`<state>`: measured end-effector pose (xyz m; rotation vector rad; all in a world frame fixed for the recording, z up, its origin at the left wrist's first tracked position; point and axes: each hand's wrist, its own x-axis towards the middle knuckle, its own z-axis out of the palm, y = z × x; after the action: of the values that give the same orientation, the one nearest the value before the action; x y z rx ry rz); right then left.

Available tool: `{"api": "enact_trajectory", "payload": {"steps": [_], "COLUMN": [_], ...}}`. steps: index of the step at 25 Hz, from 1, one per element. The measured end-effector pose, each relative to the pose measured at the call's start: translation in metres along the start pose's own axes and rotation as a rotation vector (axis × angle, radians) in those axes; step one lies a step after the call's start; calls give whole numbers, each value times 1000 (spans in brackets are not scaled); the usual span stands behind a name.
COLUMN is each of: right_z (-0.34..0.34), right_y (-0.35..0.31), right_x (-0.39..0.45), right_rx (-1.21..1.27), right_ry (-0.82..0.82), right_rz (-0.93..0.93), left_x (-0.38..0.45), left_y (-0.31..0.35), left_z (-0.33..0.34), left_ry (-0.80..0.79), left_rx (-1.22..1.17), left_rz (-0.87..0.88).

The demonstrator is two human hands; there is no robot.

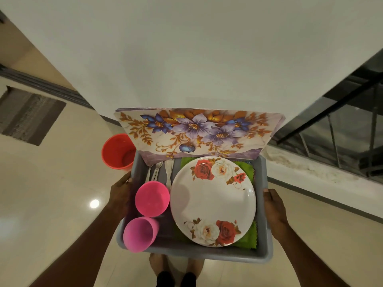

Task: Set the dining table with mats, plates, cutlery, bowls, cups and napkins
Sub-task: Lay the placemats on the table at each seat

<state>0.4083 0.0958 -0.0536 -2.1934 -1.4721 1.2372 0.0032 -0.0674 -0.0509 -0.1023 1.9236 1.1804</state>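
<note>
tray (263, 206) up off the floor level, gripped at both sides: left hand (120, 193) curled round one rim, right hand (273, 204) curled round the other. between the hands sit a rose plate (213, 200) on green napkins (245, 238), cutlery (163, 170) and two pink cups (152, 198); mats (199, 132) stand at the far wall, a red cup (118, 151) just beyond the left hand. looks like the carrying step; next, i'd say, lower it level onto the white table (186, 59) ahead.

floor (41, 193): glossy cream tile | wall (186, 48): white | rug (27, 117): grey
</note>
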Motion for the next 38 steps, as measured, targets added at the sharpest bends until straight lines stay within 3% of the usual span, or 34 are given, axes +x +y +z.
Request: {"api": "enact_trajectory", "payload": {"steps": [5,13,22,28,34,38], "right_z": [15,65,197,293,384,432], "right_y": [-59,-202,-333,-371,-374,-365], "right_x": [-17,-86,-243,-378,-514,-600], "right_rx": [-28,-222,-388,-503,-620,-645], "right_ry": [-68,-281,-551,-725,-938,-1123], "right_rz": [-143,-449,-781,-1035,-1281,-1384], "left_x": [-20,-104,-202,-274,-354,-411], "left_y": [5,4,-33,-99,-158,-177], "left_z": [-59,-194,-364,-460,-514,-532], "left_ry": [104,340,645,846,1089,1297], "left_rx": [-74,-396,-799,-1029,-1337,-1395], "left_rz": [-11,-49,-33,-36,-8,-45]}}
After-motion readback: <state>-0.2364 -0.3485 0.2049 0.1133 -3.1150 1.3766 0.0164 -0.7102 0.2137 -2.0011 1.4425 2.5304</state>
